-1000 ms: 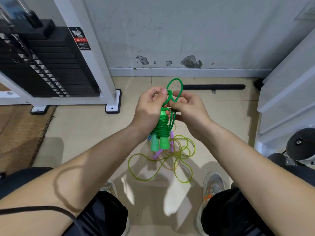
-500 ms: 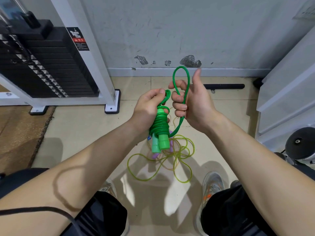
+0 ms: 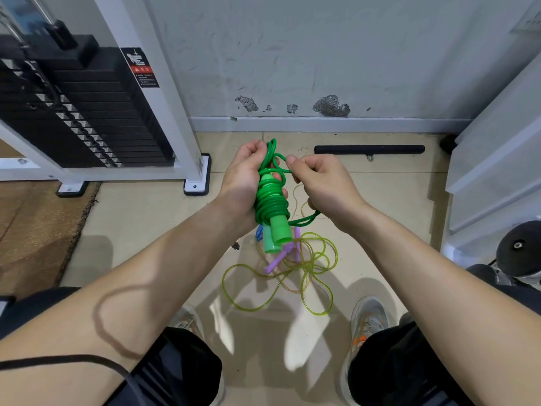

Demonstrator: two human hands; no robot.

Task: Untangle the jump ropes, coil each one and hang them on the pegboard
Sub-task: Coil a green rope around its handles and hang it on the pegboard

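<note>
The green jump rope [image 3: 272, 205] is wound in tight turns round its two green handles, which point down. My left hand [image 3: 244, 178] grips this bundle from the left, fingers curled round it. My right hand [image 3: 320, 183] pinches a loose green loop near the bundle's top, and a strand runs under that hand back to the coil. On the tiled floor below lies a tangle of yellow-green cord [image 3: 292, 273] with purple handles [image 3: 278, 259] and a thin orange cord mixed in. A blue piece shows behind the green handles. No pegboard is in view.
A weight-stack machine [image 3: 87, 121] with a white frame stands at the left, its foot [image 3: 196, 186] near my left hand. A black bar [image 3: 369, 149] lies by the wall. White equipment [image 3: 497, 148] and a dark dumbbell [image 3: 518, 247] are at the right. My shoes flank the tangle.
My right hand has come down from a raised position, bringing the tall green loop down to the top of the bundle; the loop is now small. My left hand keeps its grip.
</note>
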